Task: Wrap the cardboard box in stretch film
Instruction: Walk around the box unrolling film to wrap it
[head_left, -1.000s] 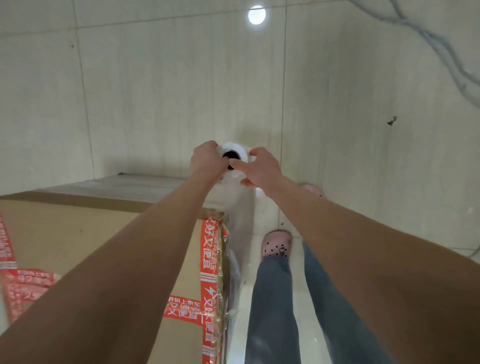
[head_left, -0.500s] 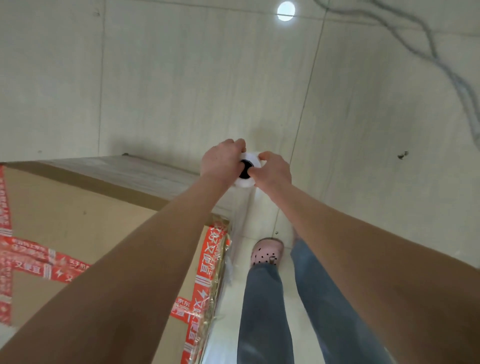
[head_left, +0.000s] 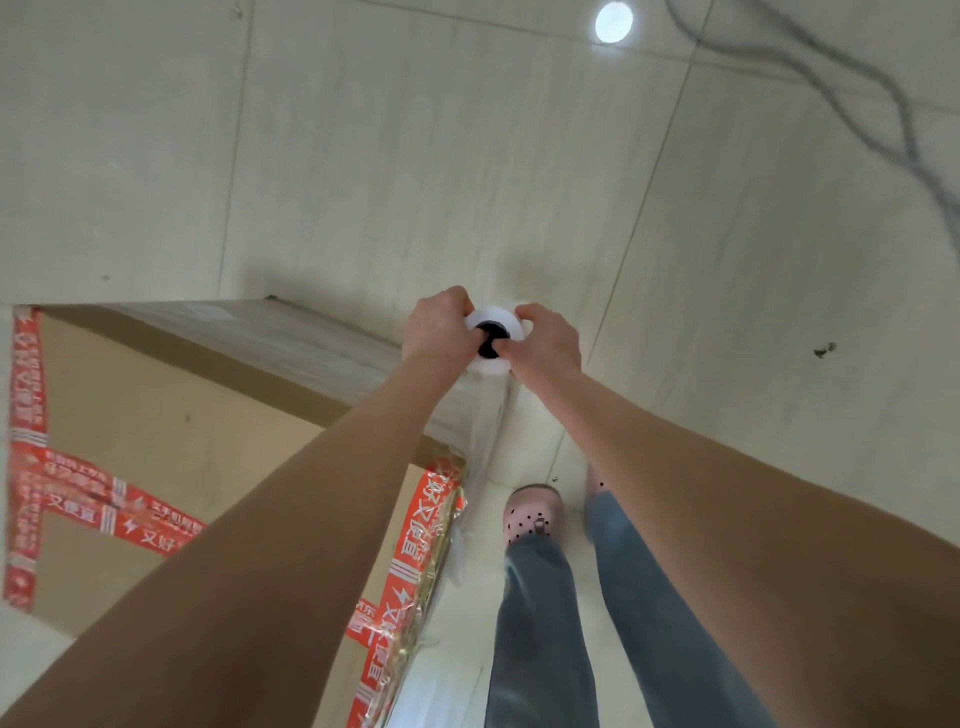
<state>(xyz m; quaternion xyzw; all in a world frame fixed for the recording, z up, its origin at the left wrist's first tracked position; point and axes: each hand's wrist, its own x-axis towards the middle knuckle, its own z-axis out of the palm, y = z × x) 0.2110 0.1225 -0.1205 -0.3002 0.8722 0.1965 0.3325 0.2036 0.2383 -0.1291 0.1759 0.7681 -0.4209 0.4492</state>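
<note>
A tall cardboard box (head_left: 171, 415) with red printed tape stands on the floor at the left. I see its top face from above, and clear film clings to its side faces. An upright white roll of stretch film (head_left: 493, 317) with a dark core sits just past the box's right corner. My left hand (head_left: 439, 327) grips the roll's top on the left. My right hand (head_left: 545, 343) grips it on the right, with a finger at the core hole. A sheet of clear film (head_left: 483, 431) runs from the roll down to the box's corner.
My legs in blue jeans and pink clogs (head_left: 532, 512) stand on the pale tiled floor (head_left: 415, 156), right of the box. A grey cable (head_left: 883, 109) snakes across the floor at the upper right. A bright round reflection (head_left: 614, 22) lies on the tiles far ahead.
The box has shifted right and further into view as I step along it. Both hands have kept their grip on the roll, which stays beyond the box's right corner.
</note>
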